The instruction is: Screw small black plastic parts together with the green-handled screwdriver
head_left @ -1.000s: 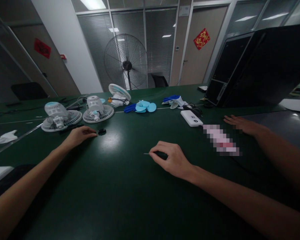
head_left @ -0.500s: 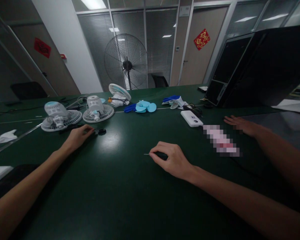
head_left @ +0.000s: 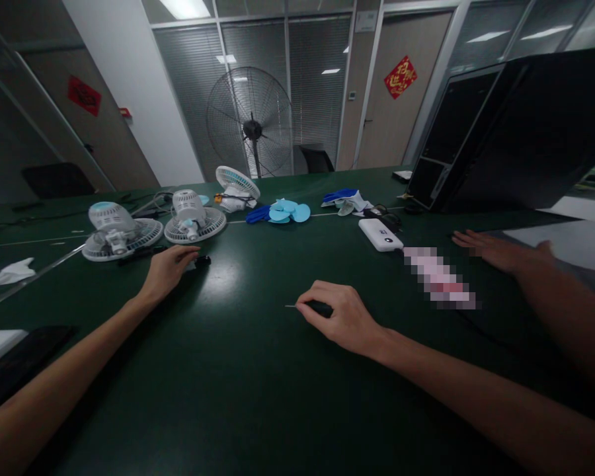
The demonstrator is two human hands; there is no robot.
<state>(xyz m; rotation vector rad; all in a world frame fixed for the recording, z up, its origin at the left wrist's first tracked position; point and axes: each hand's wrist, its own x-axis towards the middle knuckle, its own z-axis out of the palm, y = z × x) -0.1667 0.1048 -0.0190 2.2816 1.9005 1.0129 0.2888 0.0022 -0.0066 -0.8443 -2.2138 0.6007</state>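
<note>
My right hand rests on the dark green table, its fingers wrapped round a small screwdriver with a dark handle; the thin metal shaft points left. Out to the left, my left hand is low over the table, thumb and fingers drawn together. Just at its fingertips lies a small black object, partly hidden by the fingers. I cannot make out what, if anything, is in the pinch. Beyond that hand are two white fan heads lying face down.
Farther back sit another small fan, light blue fan blades and blue-white gloves. A white power bank lies right of centre. Another person's hand is at the right, below a large black computer case.
My left hand has shifted right, closer over the small black object. My right hand stays put with the screwdriver. The other person's hand has moved slightly, and a pale sheet beside it shows more.
</note>
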